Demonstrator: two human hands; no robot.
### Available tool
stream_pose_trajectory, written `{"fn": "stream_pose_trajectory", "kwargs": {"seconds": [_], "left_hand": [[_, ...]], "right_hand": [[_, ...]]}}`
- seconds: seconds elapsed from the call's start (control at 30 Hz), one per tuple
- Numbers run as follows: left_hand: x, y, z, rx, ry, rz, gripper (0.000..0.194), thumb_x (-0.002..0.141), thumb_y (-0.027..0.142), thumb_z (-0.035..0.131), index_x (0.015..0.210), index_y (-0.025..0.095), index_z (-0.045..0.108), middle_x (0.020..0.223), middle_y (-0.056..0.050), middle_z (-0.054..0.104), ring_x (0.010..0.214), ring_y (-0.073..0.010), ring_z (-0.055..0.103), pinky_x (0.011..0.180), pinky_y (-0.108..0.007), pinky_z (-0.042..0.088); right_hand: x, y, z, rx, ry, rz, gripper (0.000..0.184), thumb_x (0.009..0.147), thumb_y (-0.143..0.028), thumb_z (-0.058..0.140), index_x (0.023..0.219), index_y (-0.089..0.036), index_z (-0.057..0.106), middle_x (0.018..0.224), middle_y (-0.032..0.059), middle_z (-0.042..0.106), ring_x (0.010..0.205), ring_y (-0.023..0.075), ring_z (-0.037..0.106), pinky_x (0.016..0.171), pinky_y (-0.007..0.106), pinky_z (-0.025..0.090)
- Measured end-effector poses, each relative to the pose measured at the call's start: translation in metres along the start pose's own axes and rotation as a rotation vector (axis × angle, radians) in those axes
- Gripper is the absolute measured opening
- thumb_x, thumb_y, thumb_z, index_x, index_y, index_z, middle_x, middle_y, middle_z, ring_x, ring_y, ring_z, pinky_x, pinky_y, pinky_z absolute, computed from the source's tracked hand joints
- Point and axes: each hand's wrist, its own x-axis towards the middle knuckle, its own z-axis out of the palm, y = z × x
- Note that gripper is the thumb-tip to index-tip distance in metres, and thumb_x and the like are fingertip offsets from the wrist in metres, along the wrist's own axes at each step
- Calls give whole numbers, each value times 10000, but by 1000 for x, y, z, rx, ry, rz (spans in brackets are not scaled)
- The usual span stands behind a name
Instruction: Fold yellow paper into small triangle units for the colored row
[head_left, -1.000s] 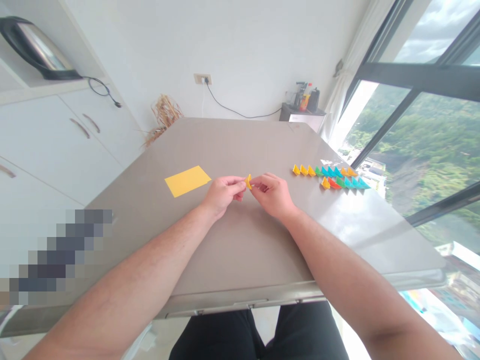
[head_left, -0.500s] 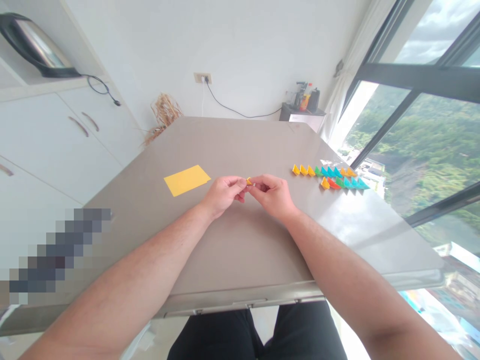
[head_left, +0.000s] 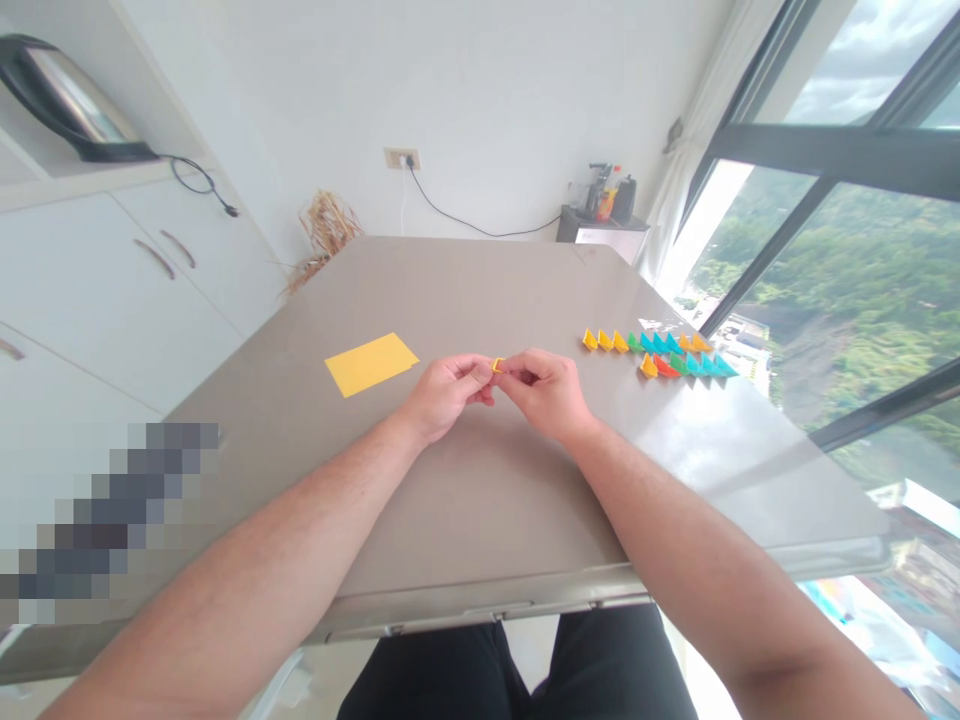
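Yellow paper piece (head_left: 497, 366), small, folded: sat between left hand (head_left: 444, 392) and right hand (head_left: 544, 388), over the bench (head_left: 480, 510), pinched by the fingertips of both, neither hand nearer; long axis, mostly covered, could not be told.

On the surface (head_left: 480, 500), paper (head_left: 371, 364) lies left of the hands (head_left: 442, 393), rows of folded pieces (head_left: 665, 367) right of them; between the hands is a single piece (head_left: 496, 366). Behind the surface, a bottle (head_left: 606, 204) stands on a cabinet (head_left: 609, 238).
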Motion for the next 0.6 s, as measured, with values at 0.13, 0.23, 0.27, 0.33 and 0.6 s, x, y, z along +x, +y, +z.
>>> {"fn": "stream_pose_trajectory", "kwargs": {"seconds": [0.13,0.23,0.27,0.33,0.6], "left_hand": [[0,0,-2,-53,12,13,391,794,539,786,890,160,770,833,-52,658,766,-139,581,733,-303,520],[-1,4,-3,-134,-7,18,352,773,511,815,879,178,775,821,-38,641,778,-138,584,728,-295,524],[-1,6,-4,-169,-29,14,331,758,495,832,878,191,778,803,-31,633,772,-138,585,725,-298,527],[-4,10,-6,-228,-100,-10,301,722,469,865,865,217,781,764,-23,629,750,-146,596,731,-321,538],[-10,19,-15,-221,-237,-59,286,666,422,906,848,232,793,770,-33,681,641,-143,597,776,-426,559]], "right_hand": [[-1,-3,2,36,56,-96,106,819,-223,673,862,-208,769,646,-19,619,565,99,508,582,258,445],[-3,-9,2,60,145,-161,118,841,-230,657,902,-208,755,659,-14,629,571,104,522,599,269,478],[-3,-11,1,59,181,-168,112,841,-242,656,906,-211,742,665,-11,635,573,108,526,603,275,488],[-4,-17,-1,45,251,-178,109,833,-270,657,911,-218,713,672,-6,636,576,120,532,603,291,499],[-6,-28,-8,-15,321,-345,134,831,-200,547,838,-239,675,630,3,580,548,138,512,566,315,472]]}}
